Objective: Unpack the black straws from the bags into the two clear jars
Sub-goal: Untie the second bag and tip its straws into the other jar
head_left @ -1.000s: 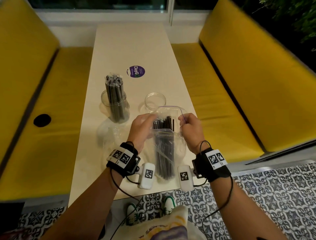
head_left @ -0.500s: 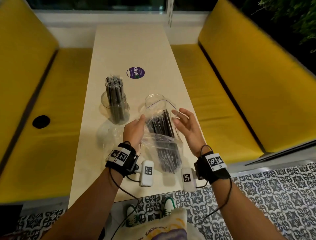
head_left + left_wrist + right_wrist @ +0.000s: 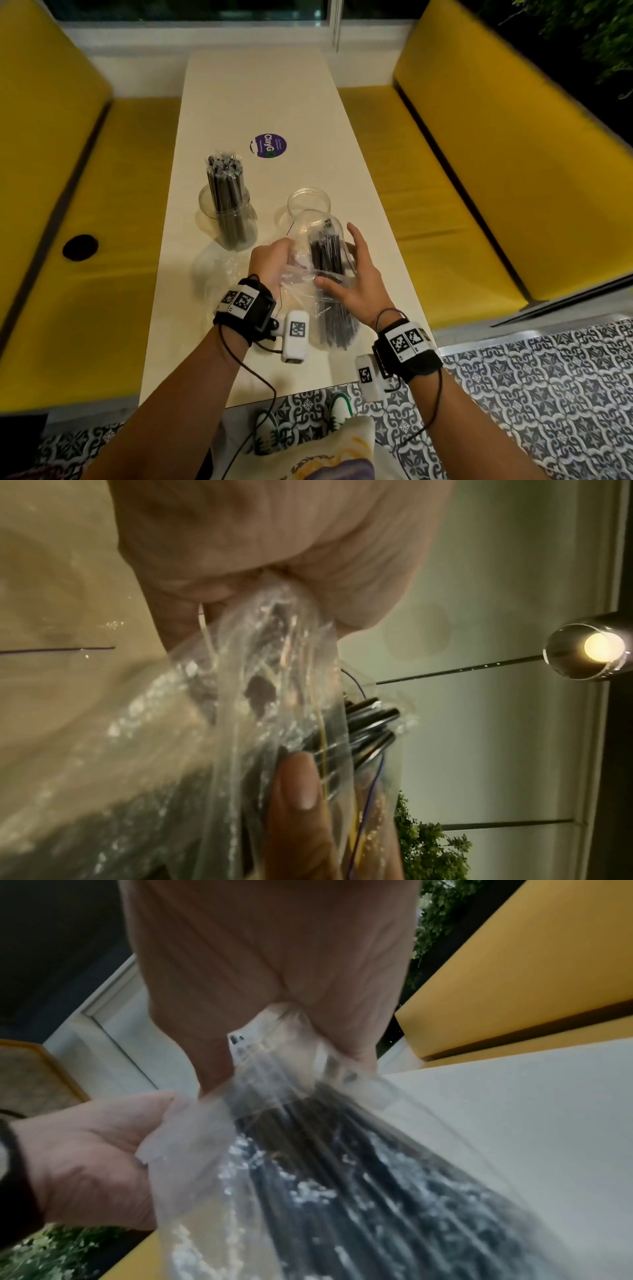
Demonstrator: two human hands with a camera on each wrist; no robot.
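A clear bag of black straws (image 3: 329,274) is held over the near part of the white table (image 3: 260,85), its open mouth towards the empty clear jar (image 3: 308,205). My left hand (image 3: 270,260) grips bunched plastic on the bag's left side (image 3: 274,631). My right hand (image 3: 352,274) wraps the bag from the right, thumb across the front and fingers behind the straws (image 3: 308,1102). Straw tips (image 3: 373,718) show at the bag's mouth. The other clear jar (image 3: 227,222), further left, holds an upright bundle of black straws (image 3: 224,185).
A crumpled empty clear bag (image 3: 219,274) lies on the table left of my left hand. A purple round sticker (image 3: 268,146) is further back. Yellow benches (image 3: 479,171) flank the table; the left one has a black round hole (image 3: 80,247). Patterned floor tiles lie below.
Both hands left the bag's mouth. My right hand opened, then closed round the bag and straws. My left hand slid down to the bag's side, and the bag now leans towards the empty jar.
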